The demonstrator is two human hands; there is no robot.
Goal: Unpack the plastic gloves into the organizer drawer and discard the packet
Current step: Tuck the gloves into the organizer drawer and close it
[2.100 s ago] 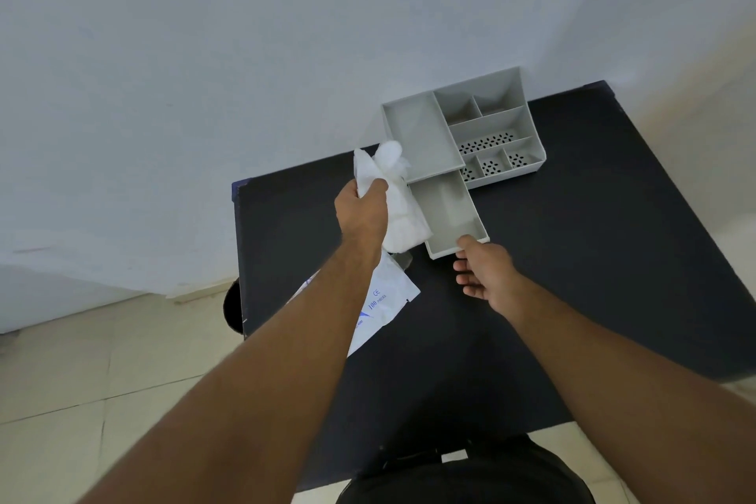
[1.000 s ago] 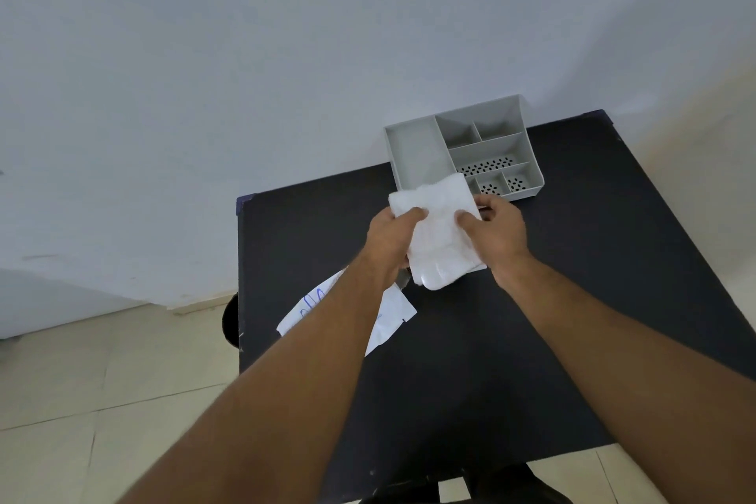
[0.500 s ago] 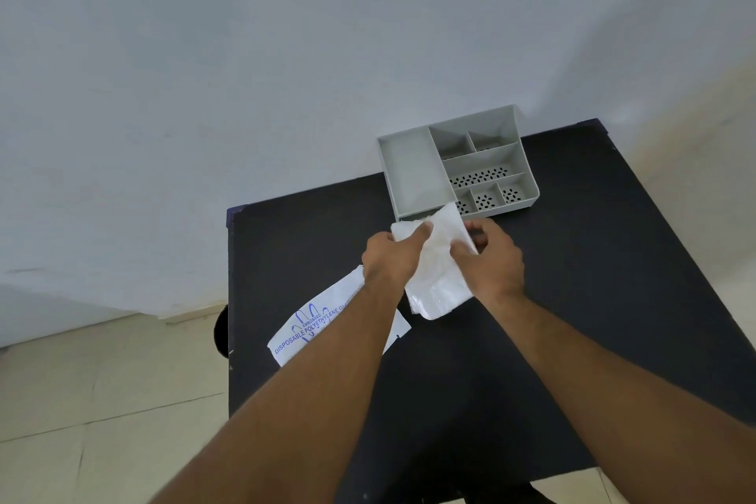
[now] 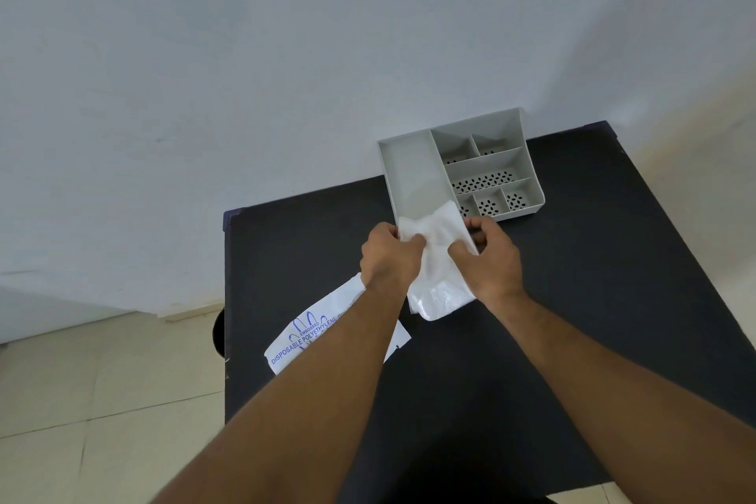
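Both of your hands meet near the centre of the frame, closed on one crumpled wad of thin white plastic gloves. Your left hand pinches the wad's upper left edge between thumb and fingers, and your right hand grips its right side with the fingers curled in. The wad's top edge lies over the near end of the grey plastic desk organizer, and its lower end hangs down between your wrists to the black tabletop. You cannot tell from this view whether the organizer's drawer is out, since the gloves and your hands cover that spot.

That organizer sits in the upper right of the frame at the table's far edge, against the pale wall; it has one long plain compartment on its left and smaller perforated ones on its right.

Lower left of your hands, the flat white packet printed in blue with "DISPOSABLE POLYETHYLENE" lies on the tabletop, partly under your left forearm and reaching the table's left edge. Beige floor tiles fill the lower left corner.
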